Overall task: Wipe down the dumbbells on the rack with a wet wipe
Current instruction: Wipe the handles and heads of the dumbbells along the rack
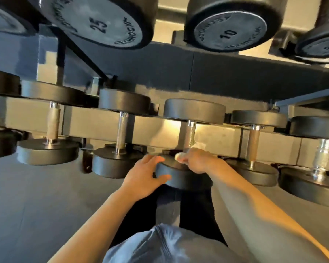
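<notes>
A black dumbbell [195, 111] lies on the lower tier of the rack, its near head [184, 179] pointing at me and its steel handle [190, 133] behind. My left hand [144, 177] grips the left edge of that near head, thumb on its rim. My right hand [196, 160] rests on top of the same head by the foot of the handle, fingers closed on a crumpled white wet wipe [179, 155]. Most of the wipe is hidden in the hand.
Several more black dumbbells sit in the same row, such as one [120, 162] on the left and one [254, 171] on the right. The upper tier holds dumbbells marked 25 [101, 25] and 10 [230, 33]. The grey floor [36, 205] lies below; my legs are under the rack edge.
</notes>
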